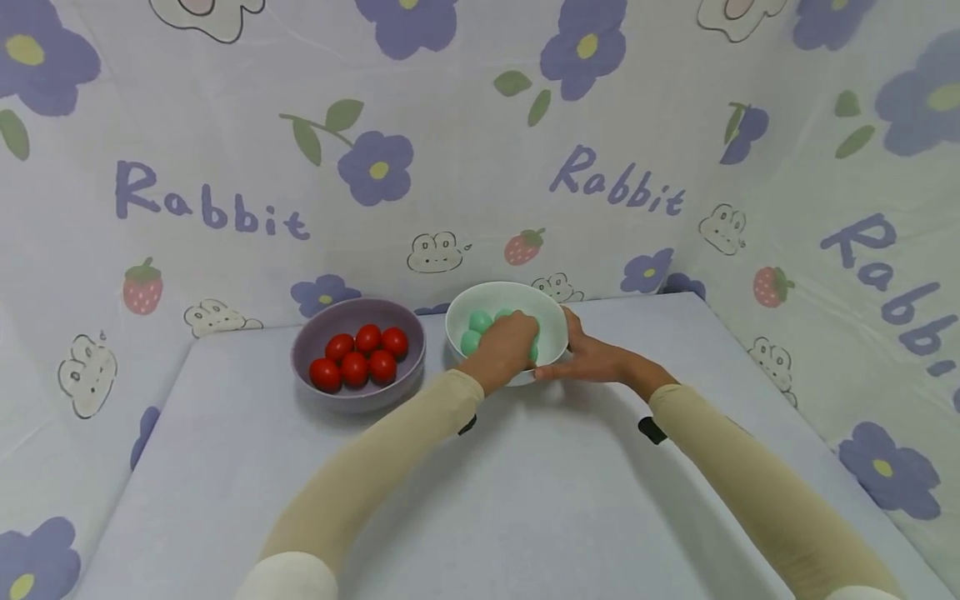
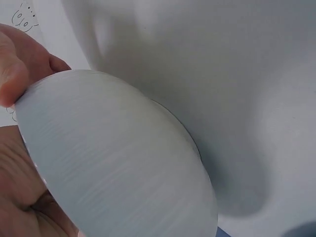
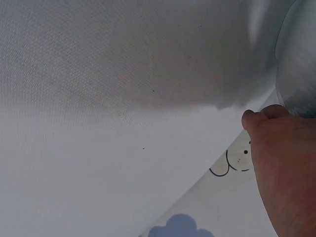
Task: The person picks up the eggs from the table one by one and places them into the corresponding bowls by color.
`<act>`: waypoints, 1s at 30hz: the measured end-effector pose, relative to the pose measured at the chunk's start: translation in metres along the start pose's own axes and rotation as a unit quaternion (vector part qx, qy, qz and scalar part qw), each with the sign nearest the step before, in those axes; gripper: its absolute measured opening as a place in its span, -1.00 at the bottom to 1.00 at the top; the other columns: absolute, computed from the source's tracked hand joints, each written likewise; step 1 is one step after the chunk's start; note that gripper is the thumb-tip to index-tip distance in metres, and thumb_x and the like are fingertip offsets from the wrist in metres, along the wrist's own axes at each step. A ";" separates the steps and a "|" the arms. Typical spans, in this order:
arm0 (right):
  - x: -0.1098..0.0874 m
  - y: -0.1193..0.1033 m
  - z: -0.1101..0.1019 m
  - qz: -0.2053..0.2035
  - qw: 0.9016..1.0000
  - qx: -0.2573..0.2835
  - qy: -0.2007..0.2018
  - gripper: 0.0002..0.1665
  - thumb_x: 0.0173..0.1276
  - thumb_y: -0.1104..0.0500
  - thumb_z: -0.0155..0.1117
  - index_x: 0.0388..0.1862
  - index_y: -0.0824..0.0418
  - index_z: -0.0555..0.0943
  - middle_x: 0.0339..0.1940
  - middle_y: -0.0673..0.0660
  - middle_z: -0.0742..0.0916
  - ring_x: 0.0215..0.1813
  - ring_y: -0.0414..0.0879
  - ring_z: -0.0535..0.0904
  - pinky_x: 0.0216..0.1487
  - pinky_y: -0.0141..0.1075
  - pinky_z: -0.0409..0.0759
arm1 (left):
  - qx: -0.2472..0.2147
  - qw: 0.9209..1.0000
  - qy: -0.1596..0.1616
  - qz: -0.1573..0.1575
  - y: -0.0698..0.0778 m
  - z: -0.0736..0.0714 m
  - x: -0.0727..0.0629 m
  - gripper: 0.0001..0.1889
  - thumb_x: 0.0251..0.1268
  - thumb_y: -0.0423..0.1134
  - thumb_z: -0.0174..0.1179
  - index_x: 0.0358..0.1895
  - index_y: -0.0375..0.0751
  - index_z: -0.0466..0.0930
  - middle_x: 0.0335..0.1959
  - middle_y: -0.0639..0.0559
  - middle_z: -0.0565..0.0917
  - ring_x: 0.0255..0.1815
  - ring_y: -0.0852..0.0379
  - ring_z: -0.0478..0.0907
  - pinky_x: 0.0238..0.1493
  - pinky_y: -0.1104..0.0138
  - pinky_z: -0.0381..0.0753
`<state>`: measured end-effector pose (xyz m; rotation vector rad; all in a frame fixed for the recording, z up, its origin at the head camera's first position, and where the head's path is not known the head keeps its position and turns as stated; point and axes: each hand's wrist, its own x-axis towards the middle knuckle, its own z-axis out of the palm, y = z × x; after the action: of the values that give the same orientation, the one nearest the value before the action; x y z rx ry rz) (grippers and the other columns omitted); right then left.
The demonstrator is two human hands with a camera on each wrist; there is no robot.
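A white bowl (image 1: 467, 302) stands at the back of the table with several mint-green egg-shaped pieces (image 1: 480, 322) inside. My left hand (image 1: 504, 348) reaches down over the near rim among them; its fingertips are hidden, so whether it holds a piece cannot be told. Seen from the left wrist, the bowl's outer wall (image 2: 118, 153) fills the middle, with part of the left hand (image 2: 24, 177) over the rim. My right hand (image 1: 600, 358) grips the bowl's right side, thumb in front and fingers farther back. The right wrist view shows that hand (image 3: 289, 158) against the bowl (image 3: 301, 64).
Left of the white bowl stands a purple bowl (image 1: 352, 403) holding several glossy red egg-shaped pieces (image 1: 355, 369). A pale cloth covers the table (image 1: 525, 500). Patterned fabric walls (image 1: 450, 192) rise close behind the bowls and along the sides.
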<state>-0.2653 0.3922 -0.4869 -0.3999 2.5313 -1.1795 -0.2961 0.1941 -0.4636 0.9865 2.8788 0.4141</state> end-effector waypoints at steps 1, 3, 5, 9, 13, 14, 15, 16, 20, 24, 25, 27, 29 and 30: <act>-0.001 0.001 0.000 -0.001 1.000 0.001 -0.001 0.49 0.33 -0.17 0.56 0.72 -0.06 -0.43 0.73 0.15 -0.06 0.70 0.16 -0.01 0.66 0.26 0.03 | 0.003 1.000 0.001 0.000 0.001 -0.001 0.000 -0.63 0.09 -0.11 0.67 -0.13 -0.10 0.69 -0.19 0.06 0.74 -0.22 0.14 0.63 -0.04 0.27 0.69; 0.000 0.001 0.001 -0.002 1.000 0.002 -0.003 0.48 0.34 -0.16 0.55 0.72 -0.06 -0.44 0.72 0.15 -0.07 0.70 0.16 0.00 0.65 0.27 0.03 | 0.003 1.000 0.001 -0.004 0.001 -0.002 -0.002 -0.62 0.08 -0.10 0.68 -0.15 -0.10 0.69 -0.20 0.06 0.74 -0.23 0.14 0.63 -0.05 0.28 0.68; 0.002 -0.001 0.002 -0.004 1.000 0.002 -0.008 0.48 0.35 -0.15 0.55 0.72 -0.04 -0.44 0.72 0.16 -0.08 0.70 0.16 -0.01 0.65 0.26 0.04 | 0.002 1.000 0.001 -0.011 -0.001 -0.002 -0.004 -0.61 0.06 -0.09 0.68 -0.15 -0.10 0.69 -0.22 0.06 0.73 -0.25 0.14 0.62 -0.08 0.29 0.67; 0.004 -0.002 0.004 -0.010 1.000 0.003 -0.018 0.48 0.36 -0.16 0.55 0.72 -0.03 -0.45 0.73 0.16 -0.09 0.71 0.17 -0.01 0.65 0.26 0.06 | 0.008 1.000 -0.011 -0.026 -0.004 -0.001 -0.007 -0.60 0.08 -0.06 0.67 -0.11 -0.10 0.69 -0.25 0.08 0.72 -0.27 0.14 0.60 -0.10 0.30 0.64; 0.006 -0.002 0.005 -0.019 0.999 0.004 -0.028 0.48 0.36 -0.16 0.54 0.72 0.00 -0.45 0.73 0.18 -0.13 0.71 0.18 -0.03 0.64 0.27 0.06 | 0.019 0.999 -0.031 -0.031 -0.005 -0.001 -0.009 -0.63 0.15 -0.08 0.63 -0.11 -0.10 0.68 -0.26 0.09 0.72 -0.25 0.12 0.58 -0.10 0.27 0.63; 0.007 -0.002 0.005 -0.019 0.999 0.005 -0.029 0.48 0.36 -0.15 0.55 0.72 0.00 -0.45 0.73 0.18 -0.14 0.71 0.18 -0.03 0.64 0.27 0.06 | 0.021 0.999 -0.035 -0.031 -0.005 -0.001 -0.008 -0.65 0.16 -0.09 0.62 -0.11 -0.10 0.68 -0.25 0.09 0.72 -0.24 0.11 0.59 -0.10 0.26 0.64; 0.007 -0.002 0.005 -0.020 0.999 0.006 -0.030 0.48 0.36 -0.15 0.55 0.72 0.00 -0.44 0.73 0.18 -0.14 0.71 0.18 -0.03 0.64 0.27 0.06 | 0.021 0.999 -0.037 -0.030 -0.006 -0.002 -0.008 -0.65 0.17 -0.09 0.62 -0.11 -0.10 0.68 -0.24 0.08 0.72 -0.23 0.11 0.59 -0.10 0.25 0.65; 0.008 -0.001 0.004 -0.021 0.999 0.006 -0.031 0.48 0.36 -0.14 0.55 0.72 0.00 -0.44 0.73 0.19 -0.13 0.71 0.19 -0.03 0.64 0.28 0.06 | 0.020 0.999 -0.037 -0.029 -0.006 -0.002 -0.007 -0.66 0.17 -0.10 0.62 -0.12 -0.11 0.67 -0.23 0.07 0.72 -0.23 0.10 0.61 -0.11 0.25 0.66; 0.011 -0.002 0.001 -0.023 0.999 -0.005 -0.042 0.48 0.36 -0.13 0.55 0.73 0.02 -0.43 0.74 0.21 -0.12 0.73 0.22 -0.08 0.63 0.32 0.03 | 0.018 0.999 -0.026 -0.032 -0.009 0.000 -0.008 -0.63 0.16 -0.03 0.61 -0.12 -0.09 0.65 -0.23 0.09 0.70 -0.21 0.11 0.61 -0.10 0.24 0.65; -0.006 -0.003 -0.008 -0.004 0.998 -0.034 -0.046 0.45 0.35 -0.15 0.55 0.75 0.10 -0.36 0.74 0.25 -0.06 0.73 0.27 -0.11 0.62 0.37 0.00 | -0.002 1.000 0.001 -0.007 -0.009 0.004 -0.016 -0.60 0.30 0.11 0.49 -0.01 -0.07 0.70 -0.19 0.11 0.73 -0.14 0.11 0.64 -0.02 0.21 0.64; -0.012 -0.005 -0.011 0.001 0.998 -0.047 -0.045 0.42 0.36 -0.15 0.53 0.75 0.14 -0.32 0.73 0.28 -0.01 0.72 0.29 -0.08 0.61 0.38 0.03 | -0.011 1.000 0.013 0.001 -0.008 0.004 -0.020 -0.57 0.35 0.13 0.45 0.07 -0.08 0.71 -0.13 0.10 0.76 -0.09 0.11 0.67 0.03 0.20 0.66; -0.026 -0.011 -0.020 0.001 0.997 -0.074 -0.035 0.33 0.39 -0.14 0.50 0.74 0.22 -0.20 0.68 0.33 0.14 0.67 0.32 0.08 0.56 0.38 0.16 | -0.031 0.999 0.032 0.014 -0.008 0.001 -0.032 -0.50 0.43 0.17 0.36 0.23 -0.06 0.69 0.03 0.09 0.79 0.01 0.08 0.71 0.13 0.17 0.69; -0.040 -0.020 -0.027 -0.001 0.994 -0.112 -0.015 0.23 0.43 -0.15 0.46 0.72 0.29 -0.08 0.62 0.39 0.25 0.61 0.36 0.18 0.52 0.40 0.24 | -0.052 0.997 0.049 0.014 -0.007 -0.004 -0.048 -0.44 0.48 0.18 0.30 0.38 -0.02 0.62 0.19 0.08 0.76 0.13 0.04 0.72 0.20 0.12 0.70; -0.046 -0.026 -0.029 -0.002 0.991 -0.131 -0.001 0.20 0.45 -0.16 0.44 0.71 0.33 -0.04 0.60 0.41 0.27 0.59 0.38 0.20 0.50 0.40 0.27 | -0.058 0.997 0.056 0.007 -0.007 -0.007 -0.056 -0.42 0.49 0.19 0.29 0.43 0.01 0.59 0.26 0.09 0.73 0.17 0.02 0.71 0.20 0.10 0.71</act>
<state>-0.2315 0.4137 -0.4416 -0.4667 2.6919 -0.8479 -0.2569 0.1532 -0.4595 0.9959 2.9081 0.6500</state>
